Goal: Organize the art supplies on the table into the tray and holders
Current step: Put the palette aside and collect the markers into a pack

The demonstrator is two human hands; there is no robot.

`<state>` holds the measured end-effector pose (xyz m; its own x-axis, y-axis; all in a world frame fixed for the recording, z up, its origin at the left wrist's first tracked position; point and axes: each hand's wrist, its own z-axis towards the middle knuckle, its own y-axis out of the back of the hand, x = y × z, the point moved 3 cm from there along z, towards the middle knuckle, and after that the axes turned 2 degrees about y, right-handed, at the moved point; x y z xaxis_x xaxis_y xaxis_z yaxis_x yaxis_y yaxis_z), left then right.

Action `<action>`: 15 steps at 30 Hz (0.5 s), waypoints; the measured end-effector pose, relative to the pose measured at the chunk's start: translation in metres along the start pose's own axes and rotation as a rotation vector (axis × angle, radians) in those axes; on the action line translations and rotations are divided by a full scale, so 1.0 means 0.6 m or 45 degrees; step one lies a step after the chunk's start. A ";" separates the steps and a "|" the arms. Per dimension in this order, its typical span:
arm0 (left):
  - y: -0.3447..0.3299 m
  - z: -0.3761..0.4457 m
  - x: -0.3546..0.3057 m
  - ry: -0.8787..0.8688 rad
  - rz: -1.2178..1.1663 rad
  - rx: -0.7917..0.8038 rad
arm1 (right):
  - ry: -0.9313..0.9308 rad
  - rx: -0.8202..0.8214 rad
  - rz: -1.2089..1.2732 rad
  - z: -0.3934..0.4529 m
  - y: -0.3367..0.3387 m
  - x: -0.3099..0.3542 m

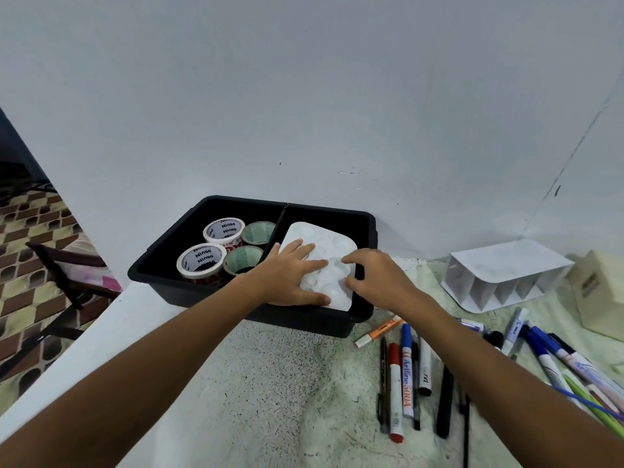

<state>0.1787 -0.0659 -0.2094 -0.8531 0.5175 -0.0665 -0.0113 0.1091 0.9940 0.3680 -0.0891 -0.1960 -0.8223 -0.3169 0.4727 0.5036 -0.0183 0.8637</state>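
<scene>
A black divided tray point(162, 265) stands at the wall. Its left half holds several tape rolls point(202, 261). A white paint palette point(320, 244) lies tilted in the right half, its near edge on the tray's front rim. My left hand point(290, 275) lies flat on the palette with straight fingers, thumb along its near edge. My right hand point(374, 275) touches the palette's right side with curled fingertips. Several markers and pens point(407, 373) lie loose on the table to the right. A white compartment holder point(503, 275) stands on its side farther right.
More pens and markers point(560, 359) are piled at the right edge, beside a cream box point(601, 292). An orange highlighter point(378, 332) lies against the tray's front corner. The table's left edge drops to a tiled floor with a dark chair point(67, 275).
</scene>
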 end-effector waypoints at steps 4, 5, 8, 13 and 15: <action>0.005 0.013 -0.024 -0.014 0.115 0.007 | 0.012 0.145 -0.170 -0.010 -0.013 -0.011; 0.005 0.015 -0.029 -0.018 0.144 0.010 | 0.021 0.156 -0.204 -0.012 -0.014 -0.011; 0.005 0.018 -0.032 -0.019 0.135 -0.009 | 0.031 0.153 -0.231 -0.019 -0.017 -0.014; 0.006 0.009 -0.027 -0.074 0.117 -0.070 | 0.037 0.095 -0.107 -0.029 -0.019 -0.022; 0.006 0.000 -0.031 -0.101 0.098 -0.145 | 0.085 0.027 -0.048 -0.038 -0.018 -0.018</action>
<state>0.1943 -0.0749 -0.2046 -0.8101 0.5863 0.0081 -0.0103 -0.0281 0.9996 0.3775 -0.1070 -0.2145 -0.8207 -0.3789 0.4275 0.4661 -0.0113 0.8847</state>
